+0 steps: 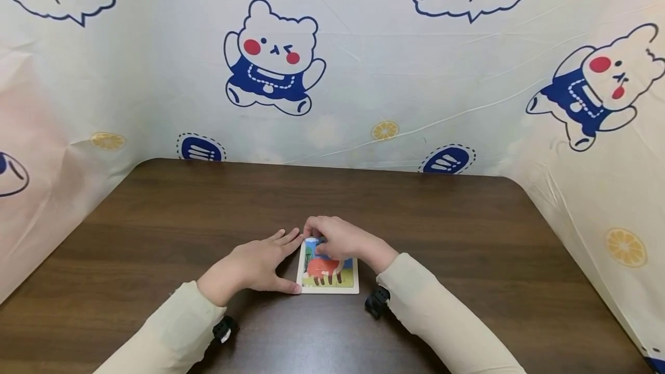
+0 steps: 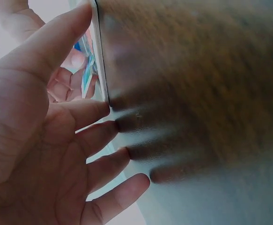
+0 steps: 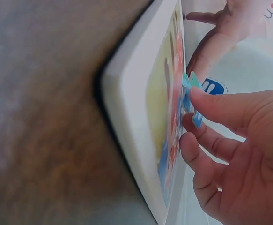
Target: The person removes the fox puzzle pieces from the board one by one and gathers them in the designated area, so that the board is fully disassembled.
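A small picture puzzle (image 1: 328, 291) with a white frame lies flat on the table, showing a red animal on green grass under blue. My left hand (image 1: 254, 264) rests at its left side, fingers spread and fairly straight; thumb and index finger touch the frame's edge. Over the top of the board, my right hand (image 1: 343, 239) pinches a blue-green puzzle piece (image 3: 197, 120) between thumb and fingers. That piece is tilted up from the picture in the right wrist view. From the head view, the right fingers cover the board's upper part.
The dark brown wooden table (image 1: 441, 229) spreads around the board. A pale cloth (image 1: 363, 74) printed with bears and orange slices hangs along the back and sides. Black wrist cameras sit at both cuffs, the right one (image 1: 377, 302) close to the board's right edge.
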`<act>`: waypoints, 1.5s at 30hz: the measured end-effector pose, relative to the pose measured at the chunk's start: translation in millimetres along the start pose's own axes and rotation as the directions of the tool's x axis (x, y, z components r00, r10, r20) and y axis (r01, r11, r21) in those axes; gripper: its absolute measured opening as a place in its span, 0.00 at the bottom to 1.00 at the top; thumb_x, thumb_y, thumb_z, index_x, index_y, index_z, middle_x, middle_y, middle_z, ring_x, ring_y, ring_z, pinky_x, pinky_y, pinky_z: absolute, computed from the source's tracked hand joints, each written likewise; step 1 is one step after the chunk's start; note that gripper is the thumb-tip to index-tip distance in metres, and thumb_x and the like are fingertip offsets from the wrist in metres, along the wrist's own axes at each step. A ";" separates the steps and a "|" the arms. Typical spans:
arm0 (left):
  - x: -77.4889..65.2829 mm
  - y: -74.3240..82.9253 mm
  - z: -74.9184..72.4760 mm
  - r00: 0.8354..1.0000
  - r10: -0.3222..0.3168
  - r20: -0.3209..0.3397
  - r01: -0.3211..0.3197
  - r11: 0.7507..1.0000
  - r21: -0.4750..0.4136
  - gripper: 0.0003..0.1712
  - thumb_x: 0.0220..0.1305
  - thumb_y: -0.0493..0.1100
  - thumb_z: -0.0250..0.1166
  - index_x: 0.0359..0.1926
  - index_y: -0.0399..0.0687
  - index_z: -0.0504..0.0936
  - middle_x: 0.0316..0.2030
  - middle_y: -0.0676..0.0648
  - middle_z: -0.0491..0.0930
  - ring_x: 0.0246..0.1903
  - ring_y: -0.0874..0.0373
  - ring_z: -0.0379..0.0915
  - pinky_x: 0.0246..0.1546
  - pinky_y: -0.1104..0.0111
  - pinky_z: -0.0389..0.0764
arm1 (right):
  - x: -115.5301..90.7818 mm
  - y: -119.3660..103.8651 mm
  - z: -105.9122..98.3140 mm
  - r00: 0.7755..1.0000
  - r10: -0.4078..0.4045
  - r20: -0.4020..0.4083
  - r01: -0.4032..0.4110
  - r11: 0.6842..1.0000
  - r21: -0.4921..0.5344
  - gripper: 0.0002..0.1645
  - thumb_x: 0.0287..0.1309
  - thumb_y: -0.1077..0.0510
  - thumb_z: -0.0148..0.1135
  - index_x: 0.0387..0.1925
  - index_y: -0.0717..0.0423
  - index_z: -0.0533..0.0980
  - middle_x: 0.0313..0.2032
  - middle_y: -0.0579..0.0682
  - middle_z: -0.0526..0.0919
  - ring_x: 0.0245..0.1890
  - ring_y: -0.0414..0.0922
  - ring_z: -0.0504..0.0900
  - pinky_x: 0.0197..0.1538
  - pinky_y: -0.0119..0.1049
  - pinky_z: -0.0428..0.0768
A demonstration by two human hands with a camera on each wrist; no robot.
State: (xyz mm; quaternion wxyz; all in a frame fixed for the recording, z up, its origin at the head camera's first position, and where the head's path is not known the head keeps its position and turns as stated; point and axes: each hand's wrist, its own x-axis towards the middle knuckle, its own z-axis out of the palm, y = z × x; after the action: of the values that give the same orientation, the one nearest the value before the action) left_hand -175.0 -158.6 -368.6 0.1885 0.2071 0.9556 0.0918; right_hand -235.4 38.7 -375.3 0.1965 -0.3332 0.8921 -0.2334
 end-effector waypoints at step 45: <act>1.4 1.7 -0.2 1.000 0.004 0.005 -0.004 1.000 0.017 0.60 0.50 0.72 0.70 0.77 0.50 0.58 0.78 0.47 0.53 0.76 0.43 0.51 0.61 0.42 0.72 | -30.6 19.3 -5.9 0.994 -0.074 -0.081 0.087 0.981 0.173 0.10 0.64 0.66 0.62 0.45 0.55 0.78 0.36 0.47 0.80 0.37 0.42 0.76 0.47 0.35 0.77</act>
State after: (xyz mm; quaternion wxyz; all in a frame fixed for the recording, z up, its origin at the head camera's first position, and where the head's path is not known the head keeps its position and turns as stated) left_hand -175.6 -156.5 -368.5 0.1889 0.2110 0.9554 0.0836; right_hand -226.7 74.3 -375.1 0.1824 -0.3413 0.8605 -0.3314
